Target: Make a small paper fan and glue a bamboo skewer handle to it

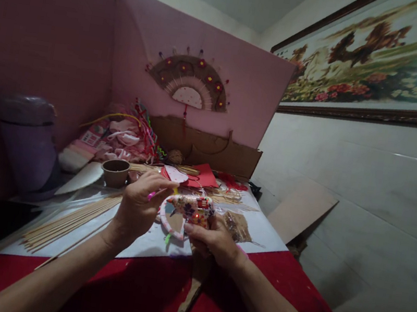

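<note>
My right hand is wrapped round the handle of a flower-patterned hot glue gun, which has a small red light lit on its side. The gun's nozzle points left. Close above the nozzle, the fingers of my left hand are pinched together, with a small yellow piece at their tips; its kind is too small to make out. Below the gun lies a ring wrapped in pale pink ribbon, partly hidden by it. A green bit shows at the ring's lower edge.
Several thin wooden sticks lie at the left on white paper over a red cloth. Behind them stand a brown pot and a purple bin. Red paper lies farther back. A decorated fan hangs on the pink board.
</note>
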The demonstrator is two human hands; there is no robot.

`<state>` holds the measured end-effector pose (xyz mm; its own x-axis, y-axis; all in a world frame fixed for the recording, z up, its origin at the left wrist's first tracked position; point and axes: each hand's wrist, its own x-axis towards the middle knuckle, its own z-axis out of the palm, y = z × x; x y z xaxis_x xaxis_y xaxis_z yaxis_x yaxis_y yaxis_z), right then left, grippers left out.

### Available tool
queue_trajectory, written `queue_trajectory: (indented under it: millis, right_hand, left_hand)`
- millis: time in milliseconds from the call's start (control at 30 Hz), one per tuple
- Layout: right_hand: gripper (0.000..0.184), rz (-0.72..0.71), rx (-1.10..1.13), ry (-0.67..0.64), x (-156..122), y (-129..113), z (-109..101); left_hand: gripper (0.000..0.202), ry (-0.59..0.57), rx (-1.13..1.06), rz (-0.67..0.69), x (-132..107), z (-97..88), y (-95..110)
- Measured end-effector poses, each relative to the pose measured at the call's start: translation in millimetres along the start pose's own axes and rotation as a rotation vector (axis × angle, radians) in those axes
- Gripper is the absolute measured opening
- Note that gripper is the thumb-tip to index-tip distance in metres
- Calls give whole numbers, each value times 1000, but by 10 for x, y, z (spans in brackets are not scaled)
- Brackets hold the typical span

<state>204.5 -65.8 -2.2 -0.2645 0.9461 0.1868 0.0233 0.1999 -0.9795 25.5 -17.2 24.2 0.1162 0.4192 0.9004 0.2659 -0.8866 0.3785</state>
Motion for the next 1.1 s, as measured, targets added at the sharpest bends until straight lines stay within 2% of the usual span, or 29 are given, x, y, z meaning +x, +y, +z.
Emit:
queue_trajectory:
  millis: [133, 267, 400, 567, 800, 900, 1000, 1100]
  right_hand:
    - [29, 24, 22, -20, 5, 5, 1]
    - [29, 20, -4, -27, -2, 12, 12]
    - [23, -13, -159, -3, -15, 7, 14]
    - [17, -128, -336, 55, -31, -7, 25]
    - [13, -151, -380, 92, -45, -14, 64]
    - [14, -54, -282, 69, -43, -9, 61]
    - [19, 22, -111, 24, -40, 9, 39]
    - [25, 26, 13, 23, -37, 30, 6]
  left_hand:
    - [12, -106, -1, 21, -20, 18, -18]
    - [9, -127, 35, 97, -20, 40, 18]
    - [9, -205, 129, 169, -8, 45, 49]
    - [16, -296, 219, 229, -6, 3, 93]
    - [17, -405, 230, 175, -30, -19, 55]
    - [19, -359, 231, 163, -41, 10, 54]
    - [18, -233, 165, 120, -47, 21, 65]
    - [16, -118, 123, 31, -54, 8, 52]
